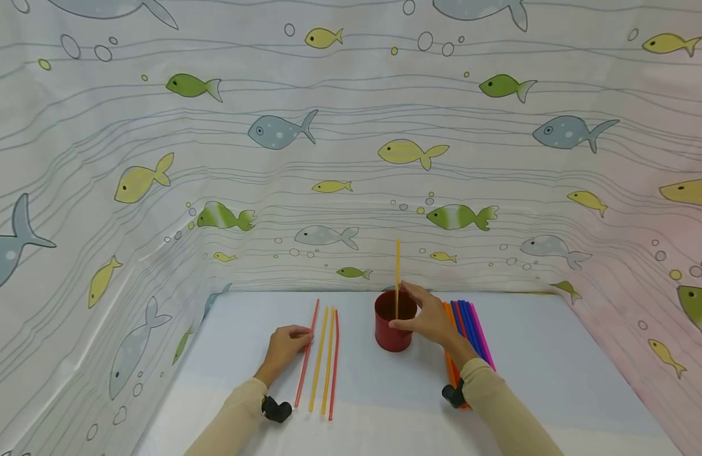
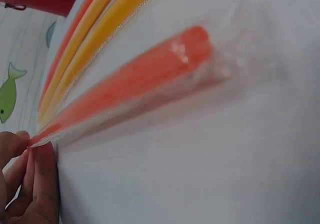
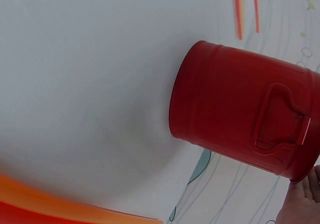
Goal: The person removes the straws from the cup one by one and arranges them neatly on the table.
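Note:
My left hand point(image 1: 287, 347) pinches the red straw point(image 1: 301, 383) at the left end of a row on the table. Seen from the left wrist, that straw point(image 2: 145, 77) has clear wrapping past its end. Two yellow straws point(image 1: 318, 367) and another red straw point(image 1: 334, 373) lie beside it. A red metal bucket point(image 1: 392, 339) stands upright to their right, with a yellow straw point(image 1: 398, 266) upright in it. My right hand point(image 1: 429, 316) holds the bucket at its rim, thumb in front and fingers behind. In the right wrist view, fingertips point(image 3: 311, 184) touch the rim near a folded wire handle.
Orange, red, blue and pink straws point(image 1: 470, 329) lie in a bundle right of the bucket, partly under my right forearm. A fish-patterned cloth point(image 1: 351, 158) rises behind and along both sides of the white table point(image 1: 385, 405).

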`<state>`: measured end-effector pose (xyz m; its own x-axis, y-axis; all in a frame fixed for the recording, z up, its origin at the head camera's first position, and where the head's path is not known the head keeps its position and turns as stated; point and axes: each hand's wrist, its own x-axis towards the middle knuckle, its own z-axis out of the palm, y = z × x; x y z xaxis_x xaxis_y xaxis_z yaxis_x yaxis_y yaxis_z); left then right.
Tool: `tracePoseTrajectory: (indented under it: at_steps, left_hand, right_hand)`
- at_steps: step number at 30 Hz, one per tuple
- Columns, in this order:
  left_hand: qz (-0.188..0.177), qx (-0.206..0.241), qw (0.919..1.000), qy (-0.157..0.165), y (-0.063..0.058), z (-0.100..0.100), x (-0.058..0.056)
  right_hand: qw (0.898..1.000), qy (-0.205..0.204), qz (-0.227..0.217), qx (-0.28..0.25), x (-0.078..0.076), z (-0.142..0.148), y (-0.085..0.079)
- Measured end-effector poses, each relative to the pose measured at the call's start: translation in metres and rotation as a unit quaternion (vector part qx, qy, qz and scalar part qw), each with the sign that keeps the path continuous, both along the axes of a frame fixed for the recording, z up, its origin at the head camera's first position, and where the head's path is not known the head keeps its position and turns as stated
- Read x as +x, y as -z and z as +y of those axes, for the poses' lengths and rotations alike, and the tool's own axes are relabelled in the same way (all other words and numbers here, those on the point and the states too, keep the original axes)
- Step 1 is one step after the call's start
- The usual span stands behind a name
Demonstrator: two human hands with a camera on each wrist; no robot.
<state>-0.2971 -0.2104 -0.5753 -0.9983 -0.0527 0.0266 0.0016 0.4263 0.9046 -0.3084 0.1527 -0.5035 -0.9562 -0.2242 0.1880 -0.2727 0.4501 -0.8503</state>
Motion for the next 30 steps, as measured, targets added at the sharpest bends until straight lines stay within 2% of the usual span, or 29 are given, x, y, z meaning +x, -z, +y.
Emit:
tracePoseTrajectory:
  at_steps: [7,13,19,22,26,30]
  left_hand:
    - [0.01,-0.009,0.9999,0.002,-0.003,0.003,0.001]
    - [0.028,-0.022,0.9992,0.018,-0.004,0.004,0.004]
    - [0.023,-0.032,0.9992,0.009,-0.006,0.005,0.004]
    - [0.036,-0.052,0.998,0.01,-0.009,0.005,0.004]
    - [0.053,-0.076,0.9957,-0.001,-0.015,0.008,0.001]
    - [0.073,-0.073,0.9946,-0.006,-0.025,0.016,-0.009]
  right_hand:
    - [1.0,0.0,-0.008,-0.003,0.001,0.0,-0.003]
    - [1.0,0.006,-0.015,0.003,0.002,0.0,-0.002]
    - [1.0,0.004,-0.015,-0.003,0.001,0.0,-0.001]
    - [1.0,0.004,-0.013,-0.001,0.001,0.0,-0.001]
    - [1.0,0.005,-0.014,-0.001,0.001,0.0,-0.002]
    - [1.0,0.004,-0.014,-0.002,0.001,0.0,-0.001]
